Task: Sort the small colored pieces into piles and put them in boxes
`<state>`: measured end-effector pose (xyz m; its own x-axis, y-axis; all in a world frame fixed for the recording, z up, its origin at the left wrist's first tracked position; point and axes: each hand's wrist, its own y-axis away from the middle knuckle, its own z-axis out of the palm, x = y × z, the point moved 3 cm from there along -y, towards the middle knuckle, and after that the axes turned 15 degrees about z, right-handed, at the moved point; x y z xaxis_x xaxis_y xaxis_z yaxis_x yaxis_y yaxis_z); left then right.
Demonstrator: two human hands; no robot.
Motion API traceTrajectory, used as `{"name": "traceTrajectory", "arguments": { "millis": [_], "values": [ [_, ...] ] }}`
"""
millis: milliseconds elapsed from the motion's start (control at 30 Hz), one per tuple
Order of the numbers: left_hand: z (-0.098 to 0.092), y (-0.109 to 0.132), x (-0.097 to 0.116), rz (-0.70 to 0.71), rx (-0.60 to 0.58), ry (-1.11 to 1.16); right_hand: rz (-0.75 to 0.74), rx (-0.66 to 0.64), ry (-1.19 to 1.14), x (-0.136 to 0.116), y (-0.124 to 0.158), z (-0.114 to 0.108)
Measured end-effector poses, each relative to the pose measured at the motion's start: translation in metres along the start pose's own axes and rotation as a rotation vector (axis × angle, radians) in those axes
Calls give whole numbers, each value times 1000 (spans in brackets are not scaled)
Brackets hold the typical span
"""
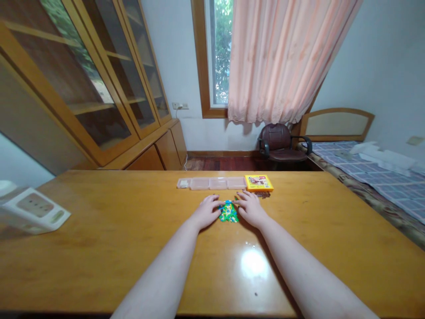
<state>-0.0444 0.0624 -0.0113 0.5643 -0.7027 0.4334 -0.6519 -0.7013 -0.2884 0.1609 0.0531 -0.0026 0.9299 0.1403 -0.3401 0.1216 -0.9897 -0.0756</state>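
Beads point(228, 212), a small heap of green, blue and yellow bits, lie on the wooden table point(99, 248) near its middle, between the person's two hands. Going left to right: a white box point(31, 212) sits at the table's left edge, at about nine o'clock from the heap. The left hand point(207, 212) rests flat, fingers loosely spread, touching the heap's left side and gripping nothing. The right hand point(250, 209) mirrors it on the right side, also flat and holding nothing. At twelve o'clock from the heap lies a clear tray point(212, 183) with a row of compartments; whether anything is in them I cannot tell. At one o'clock is a yellow pack point(259, 182). To gather well, I judge both palms should stay low on the wood and close evenly, so no bits slip under the fingers.
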Motion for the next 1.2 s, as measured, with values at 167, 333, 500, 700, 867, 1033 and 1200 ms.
{"name": "traceTrajectory", "arguments": {
  "millis": [167, 333, 500, 700, 867, 1033, 1200],
  "values": [
    [0, 1, 3, 16, -47, -35, 5, -19, 20, -1, 0, 3],
    [1, 2, 2, -3, -48, -32, 28, 22, 24, -1, 0, 1],
    [4, 0, 4, -5, -54, -15, -44, -43, 6, -2, 2, 3],
    [12, -4, 14, 21, -111, -31, 23, -2, 44, 0, -1, 5],
    [14, -3, 16, 77, -104, -60, 29, 30, 7, 1, -2, 2],
    [8, -2, 15, 91, -55, -53, -50, 5, -25, -1, 0, 1],
    [2, -4, 15, 109, -17, -54, -83, -16, -27, -1, 0, 5]
  ]
}}
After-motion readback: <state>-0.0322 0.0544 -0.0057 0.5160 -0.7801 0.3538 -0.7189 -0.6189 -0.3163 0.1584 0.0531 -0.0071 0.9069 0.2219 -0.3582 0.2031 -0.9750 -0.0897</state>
